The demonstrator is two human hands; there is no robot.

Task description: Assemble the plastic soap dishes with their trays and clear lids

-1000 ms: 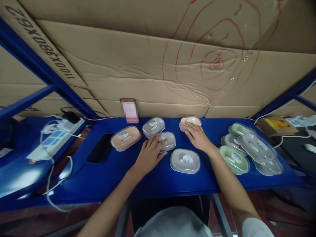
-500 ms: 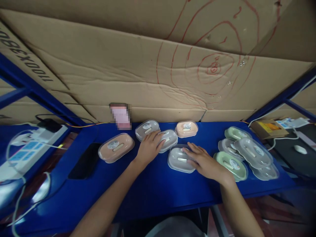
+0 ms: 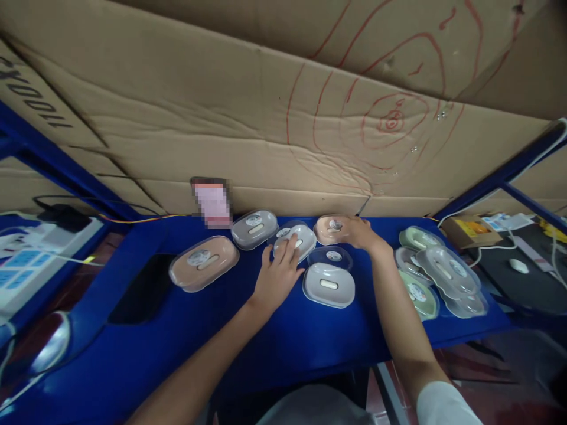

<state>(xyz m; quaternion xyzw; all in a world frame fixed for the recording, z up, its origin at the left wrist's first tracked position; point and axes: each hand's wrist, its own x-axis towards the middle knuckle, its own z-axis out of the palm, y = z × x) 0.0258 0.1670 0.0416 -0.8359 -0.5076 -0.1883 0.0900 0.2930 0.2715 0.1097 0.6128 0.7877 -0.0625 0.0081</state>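
My left hand [image 3: 280, 268] rests with spread fingers on a light grey oval box [image 3: 305, 241], whose clear cover sits shifted towards the back. At the back, my right hand [image 3: 363, 233] is bent round the right end of a peach oval box [image 3: 326, 230]; its fingertips are partly hard to make out against the peach colour. Between my arms lies an uncovered grey oval box [image 3: 328, 289] with a pale strip on top. Just behind it is a clear cover [image 3: 316, 258] with a round sticker. Another grey box [image 3: 243, 233] stands left of my left hand.
A larger peach box [image 3: 221, 268] lies left, beside a black phone [image 3: 140, 289]. A blurred-screen phone [image 3: 212, 203] leans on the cardboard wall [image 3: 212, 118]. Right, several grey and green boxes [image 3: 447, 268] are piled on the blue table [image 3: 266, 354]. A power strip [image 3: 44, 260] lies far left.
My right hand has moved from the front grey box back to the peach box. The front box's clear cover now lies behind it. My left hand has shifted slightly right and nearer me.
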